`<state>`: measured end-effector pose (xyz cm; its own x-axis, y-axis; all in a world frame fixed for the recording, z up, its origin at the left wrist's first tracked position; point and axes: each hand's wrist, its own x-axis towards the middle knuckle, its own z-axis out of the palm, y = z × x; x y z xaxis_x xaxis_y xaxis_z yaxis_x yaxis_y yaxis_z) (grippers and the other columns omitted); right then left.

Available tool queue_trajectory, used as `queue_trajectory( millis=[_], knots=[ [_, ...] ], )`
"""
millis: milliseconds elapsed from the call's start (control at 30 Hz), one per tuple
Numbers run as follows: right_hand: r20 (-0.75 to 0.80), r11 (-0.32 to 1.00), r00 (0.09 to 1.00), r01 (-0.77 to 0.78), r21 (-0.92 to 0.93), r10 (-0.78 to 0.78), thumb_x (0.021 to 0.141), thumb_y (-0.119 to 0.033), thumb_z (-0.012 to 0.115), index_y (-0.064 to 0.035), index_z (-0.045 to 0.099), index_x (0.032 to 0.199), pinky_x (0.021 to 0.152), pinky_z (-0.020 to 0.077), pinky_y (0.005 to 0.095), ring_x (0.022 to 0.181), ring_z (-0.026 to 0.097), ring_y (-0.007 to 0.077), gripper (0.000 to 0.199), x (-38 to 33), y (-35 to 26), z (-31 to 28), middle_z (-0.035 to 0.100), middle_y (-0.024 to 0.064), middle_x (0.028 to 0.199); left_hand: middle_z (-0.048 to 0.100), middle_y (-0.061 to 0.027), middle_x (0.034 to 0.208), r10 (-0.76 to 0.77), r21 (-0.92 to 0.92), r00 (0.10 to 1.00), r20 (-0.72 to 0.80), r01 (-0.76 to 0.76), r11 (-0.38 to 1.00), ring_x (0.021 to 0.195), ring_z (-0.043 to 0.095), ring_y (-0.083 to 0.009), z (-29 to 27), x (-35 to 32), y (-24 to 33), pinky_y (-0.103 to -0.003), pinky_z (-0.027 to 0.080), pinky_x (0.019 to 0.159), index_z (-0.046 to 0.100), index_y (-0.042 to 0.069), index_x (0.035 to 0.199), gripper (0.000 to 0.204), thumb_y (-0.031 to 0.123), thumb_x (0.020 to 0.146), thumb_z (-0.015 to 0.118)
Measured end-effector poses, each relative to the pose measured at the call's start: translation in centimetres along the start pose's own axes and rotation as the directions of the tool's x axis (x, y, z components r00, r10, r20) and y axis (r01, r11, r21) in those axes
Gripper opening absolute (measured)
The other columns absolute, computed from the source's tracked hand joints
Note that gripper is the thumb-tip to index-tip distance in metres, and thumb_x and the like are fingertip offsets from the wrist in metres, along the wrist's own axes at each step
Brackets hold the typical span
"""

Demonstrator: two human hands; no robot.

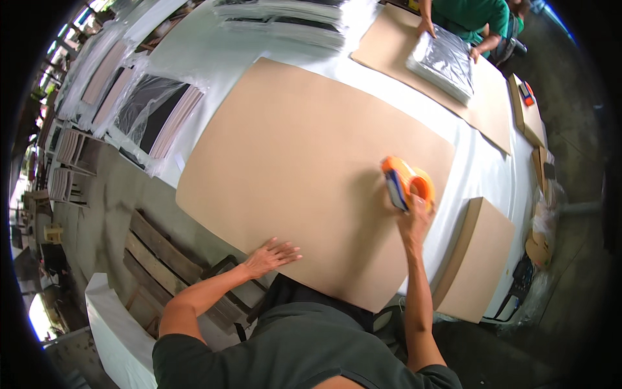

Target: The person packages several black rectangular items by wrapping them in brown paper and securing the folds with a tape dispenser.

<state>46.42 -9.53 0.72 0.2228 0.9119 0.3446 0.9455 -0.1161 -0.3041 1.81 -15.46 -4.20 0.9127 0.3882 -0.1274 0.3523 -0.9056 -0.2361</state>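
Cardboard sheet (304, 168): large, brown, flat on white table (214, 52), near edge at person's waist. Left hand (271, 256): fingers spread, palm pressing sheet's near edge, gripping nothing. Right hand (414, 217): clamped on orange tape dispenser (405, 181) (standing on sheet's right part). Step judged: taping. Next stroke needs 1 steady pull, sheet held still.

At the bottom centre of the frame the person wears a dark grey-green short-sleeved shirt; both forearms are bare, with no gloves, watch or rings visible.
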Motion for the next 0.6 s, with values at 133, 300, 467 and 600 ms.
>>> queue_trajectory(
  millis=[133, 300, 467, 600],
  knots=[
    [-0.136, 0.974, 0.977, -0.182, -0.133, 0.164, 0.066, -0.010, 0.081, -0.0040, 0.062, 0.116, 0.111, 0.0252, 0.0459, 0.099, 0.063, 0.0280, 0.054, -3.0, 4.6, -6.7, 0.069, 0.0106, 0.100, 0.038, 0.0052, 0.151, 0.025, -0.369, 0.975, -0.219, -0.106, 0.923, 0.141, 0.033, -0.0228, -0.5, 0.8, -1.3, -0.052, 0.013, 0.119, 0.037, 0.033, 0.147, 0.058, 0.018, 0.092, 0.049],
    [-0.207, 0.747, 0.843, -0.536, -0.393, 0.496, 0.066, -0.013, 0.080, -0.0090, 0.060, 0.125, 0.109, 0.0269, 0.0448, 0.111, 0.059, 0.0286, 0.063, -6.0, 8.9, -14.2, 0.065, 0.0126, 0.118, 0.041, 0.0082, 0.149, -0.026, -0.423, 0.978, -0.208, -0.066, 0.904, 0.139, 0.037, -0.0241, -2.1, 4.1, -2.5, -0.056, 0.019, 0.116, 0.043, 0.035, 0.143, 0.054, 0.017, 0.092, 0.049],
    [-0.325, 0.660, 0.860, -0.511, -0.551, 0.394, 0.069, -0.028, 0.079, -0.0136, 0.057, 0.130, 0.101, 0.0375, 0.0464, 0.112, 0.058, 0.0308, 0.066, -11.9, 21.1, -14.7, 0.065, 0.0127, 0.118, 0.040, 0.0099, 0.149, -0.108, -0.381, 0.970, -0.220, 0.017, 0.925, 0.139, 0.037, -0.0267, -1.4, 6.7, -1.8, -0.060, 0.021, 0.114, 0.042, 0.036, 0.144, 0.056, 0.015, 0.092, 0.049],
    [-0.338, 0.646, 0.820, -0.572, -0.506, 0.462, 0.066, -0.031, 0.082, -0.0080, 0.059, 0.123, 0.095, 0.0417, 0.0443, 0.106, 0.061, 0.0310, 0.065, -13.5, 24.7, -15.2, 0.066, 0.0119, 0.115, 0.034, 0.0115, 0.153, -0.049, -0.394, 0.988, -0.143, -0.011, 0.919, 0.143, 0.030, -0.0266, -1.6, 5.8, -3.2, -0.060, 0.020, 0.114, 0.036, 0.036, 0.147, 0.060, 0.016, 0.091, 0.049]
  ],
)
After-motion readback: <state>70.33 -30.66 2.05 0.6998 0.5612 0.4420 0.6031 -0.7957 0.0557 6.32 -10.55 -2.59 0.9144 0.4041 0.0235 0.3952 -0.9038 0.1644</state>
